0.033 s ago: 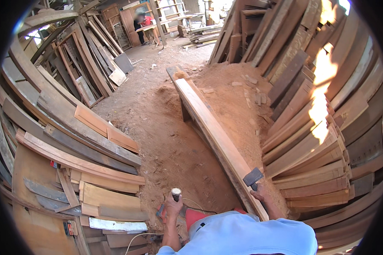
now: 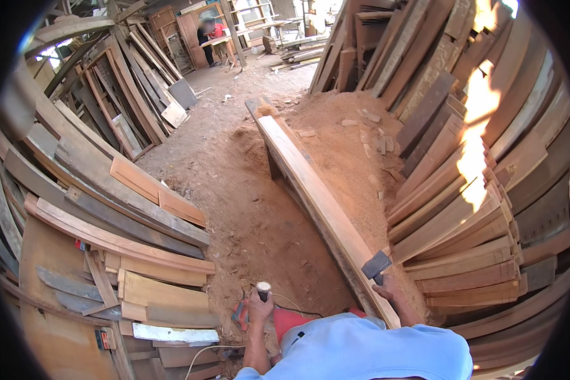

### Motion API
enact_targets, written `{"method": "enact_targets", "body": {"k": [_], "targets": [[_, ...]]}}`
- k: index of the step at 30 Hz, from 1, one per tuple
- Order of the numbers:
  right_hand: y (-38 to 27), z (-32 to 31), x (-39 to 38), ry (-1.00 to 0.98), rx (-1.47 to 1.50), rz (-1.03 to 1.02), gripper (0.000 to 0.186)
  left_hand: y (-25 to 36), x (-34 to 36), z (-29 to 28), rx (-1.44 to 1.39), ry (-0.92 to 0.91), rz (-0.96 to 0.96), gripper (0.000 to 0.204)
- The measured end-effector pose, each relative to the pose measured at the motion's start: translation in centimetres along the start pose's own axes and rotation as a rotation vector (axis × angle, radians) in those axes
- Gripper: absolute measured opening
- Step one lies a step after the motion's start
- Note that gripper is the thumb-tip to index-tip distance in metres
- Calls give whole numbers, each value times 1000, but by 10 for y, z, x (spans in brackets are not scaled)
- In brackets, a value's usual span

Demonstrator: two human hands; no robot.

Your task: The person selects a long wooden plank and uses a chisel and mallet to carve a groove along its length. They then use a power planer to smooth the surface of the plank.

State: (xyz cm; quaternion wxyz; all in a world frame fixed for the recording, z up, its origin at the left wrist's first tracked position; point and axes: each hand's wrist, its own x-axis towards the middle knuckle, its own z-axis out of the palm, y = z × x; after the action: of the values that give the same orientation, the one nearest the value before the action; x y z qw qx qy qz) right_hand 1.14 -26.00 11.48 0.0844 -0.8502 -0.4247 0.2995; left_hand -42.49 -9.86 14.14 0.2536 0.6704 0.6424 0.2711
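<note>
My left hand [image 2: 259, 309] is closed round a dark, upright handle with a pale round top [image 2: 263, 287]; its lower part is hidden. My right hand [image 2: 389, 291] grips a hammer with a dark, blocky head [image 2: 376, 263]. Beneath that hammer lies the near end of a long, pale reddish plank [image 2: 316, 192], which runs away from me on a narrow bench [image 2: 274, 166]. Pale sawdust sits at the bench's far end. Below my left hand, a red and grey tool [image 2: 240, 311] is partly covered, with a cord [image 2: 210, 348] close by.
Stacked boards [image 2: 139, 190] line the left, and more planks [image 2: 449, 253] lean and lie along the right. A sawdust heap [image 2: 335, 120] with wood scraps spreads beside the bench. Far back, a person in red and black [image 2: 213, 39] stands at a light table [image 2: 216, 42].
A blurred grey shape has come in at the upper left rim. The view has shifted very slightly; both hands keep their holds.
</note>
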Motion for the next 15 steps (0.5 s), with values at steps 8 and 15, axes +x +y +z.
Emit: {"method": "enact_targets", "body": {"k": [8, 15], "targets": [[114, 42, -9, -108, -194, -140, 60, 44, -95, 9, 19, -16, 31, 39], [125, 65, 7, -216, -261, -119, 65, 44, -118, 24, -59, -46, -12, 33]]}}
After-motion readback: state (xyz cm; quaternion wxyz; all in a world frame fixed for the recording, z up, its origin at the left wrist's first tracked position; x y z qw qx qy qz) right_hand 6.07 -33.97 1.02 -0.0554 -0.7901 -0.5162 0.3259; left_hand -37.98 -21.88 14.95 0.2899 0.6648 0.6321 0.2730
